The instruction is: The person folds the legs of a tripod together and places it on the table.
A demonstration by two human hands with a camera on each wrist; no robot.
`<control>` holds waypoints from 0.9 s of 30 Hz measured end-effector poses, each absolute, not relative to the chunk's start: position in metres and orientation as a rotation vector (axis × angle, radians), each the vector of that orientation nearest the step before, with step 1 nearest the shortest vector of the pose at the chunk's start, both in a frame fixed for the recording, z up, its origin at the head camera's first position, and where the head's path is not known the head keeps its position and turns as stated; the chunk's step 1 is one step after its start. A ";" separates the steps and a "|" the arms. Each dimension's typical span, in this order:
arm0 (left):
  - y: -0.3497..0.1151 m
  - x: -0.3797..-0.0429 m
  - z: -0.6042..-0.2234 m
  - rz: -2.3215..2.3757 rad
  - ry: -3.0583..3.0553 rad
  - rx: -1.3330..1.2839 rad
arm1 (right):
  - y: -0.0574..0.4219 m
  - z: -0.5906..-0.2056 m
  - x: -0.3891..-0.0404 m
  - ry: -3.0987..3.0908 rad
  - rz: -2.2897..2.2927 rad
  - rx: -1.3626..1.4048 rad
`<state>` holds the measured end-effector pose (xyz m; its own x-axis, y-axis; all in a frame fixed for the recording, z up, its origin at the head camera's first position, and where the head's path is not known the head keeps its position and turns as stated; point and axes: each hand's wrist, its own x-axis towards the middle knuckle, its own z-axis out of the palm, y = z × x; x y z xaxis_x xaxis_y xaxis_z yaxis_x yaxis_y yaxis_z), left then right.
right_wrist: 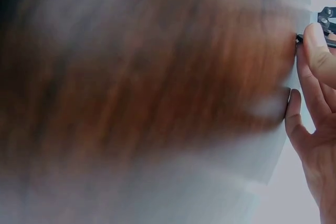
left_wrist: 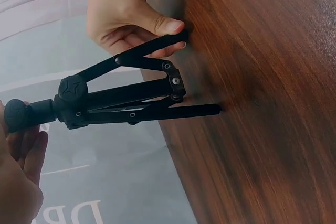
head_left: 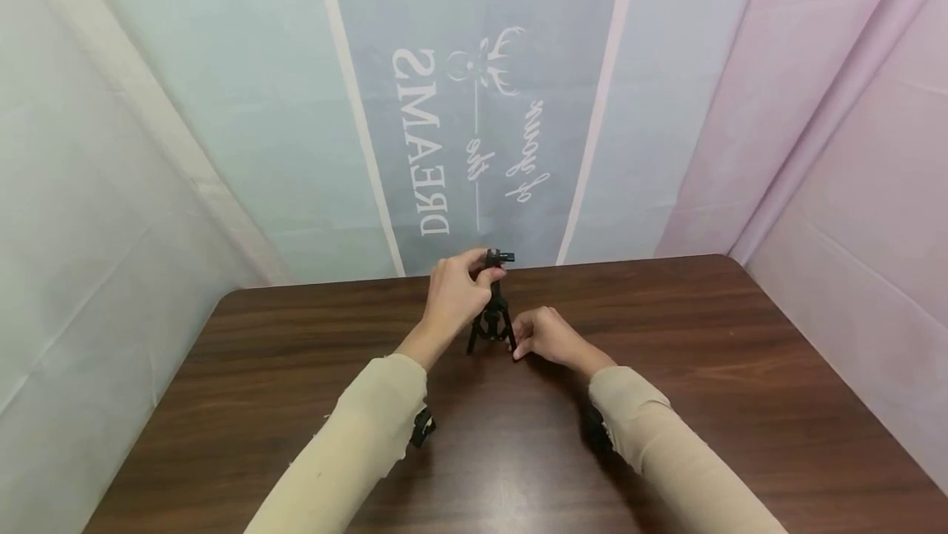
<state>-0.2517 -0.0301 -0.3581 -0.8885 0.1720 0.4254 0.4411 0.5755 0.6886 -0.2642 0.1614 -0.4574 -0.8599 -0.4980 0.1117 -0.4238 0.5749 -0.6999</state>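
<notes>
A small black tripod (head_left: 494, 304) stands upright near the table's back edge, its legs partly spread. My left hand (head_left: 457, 291) grips it near the top, thumb and fingers around the column just under the head. Low on the right side, my right hand (head_left: 548, 336) pinches the end of one leg between thumb and fingers. In the left wrist view the tripod (left_wrist: 126, 95) shows its hinged braces and knobs, with the right hand (left_wrist: 123, 19) at a leg tip. The right wrist view catches only the leg ends beside the right hand (right_wrist: 320, 77).
The brown wood-grain table (head_left: 296, 353) reaches a printed fabric backdrop (head_left: 474, 106) close behind the tripod. Pale fabric walls (head_left: 852, 229) stand at both sides. A dark wrist device (head_left: 424, 427) shows under the left sleeve.
</notes>
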 end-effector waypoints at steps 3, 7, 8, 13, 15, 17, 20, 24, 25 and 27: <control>-0.030 -0.252 -0.358 -1.212 -2.492 -0.497 | 0.162 -0.458 -0.266 2.703 -1.156 -0.805; -0.030 -0.252 -0.360 -1.212 -2.483 -0.494 | 0.162 -0.458 -0.267 2.724 -1.127 -0.809; -0.030 -0.252 -0.360 -1.213 -2.480 -0.491 | 0.161 -0.458 -0.268 2.727 -1.121 -0.810; -0.031 -0.251 -0.360 -1.209 -2.460 -0.468 | 0.159 -0.456 -0.267 2.740 -1.100 -0.796; -0.032 -0.251 -0.361 -1.203 -2.457 -0.460 | 0.157 -0.456 -0.267 2.741 -1.094 -0.786; -0.033 -0.251 -0.361 -1.202 -2.459 -0.455 | 0.156 -0.455 -0.267 2.740 -1.084 -0.774; -0.034 -0.251 -0.360 -1.207 -2.476 -0.458 | 0.155 -0.454 -0.267 2.734 -1.078 -0.764; -0.037 -0.251 -0.357 -1.230 -2.511 -0.483 | 0.157 -0.453 -0.268 2.709 -1.099 -0.760; -0.038 -0.251 -0.356 -1.236 -2.519 -0.489 | 0.158 -0.453 -0.267 2.698 -1.110 -0.765; -0.040 -0.251 -0.355 -1.237 -2.532 -0.501 | 0.159 -0.454 -0.267 2.676 -1.133 -0.775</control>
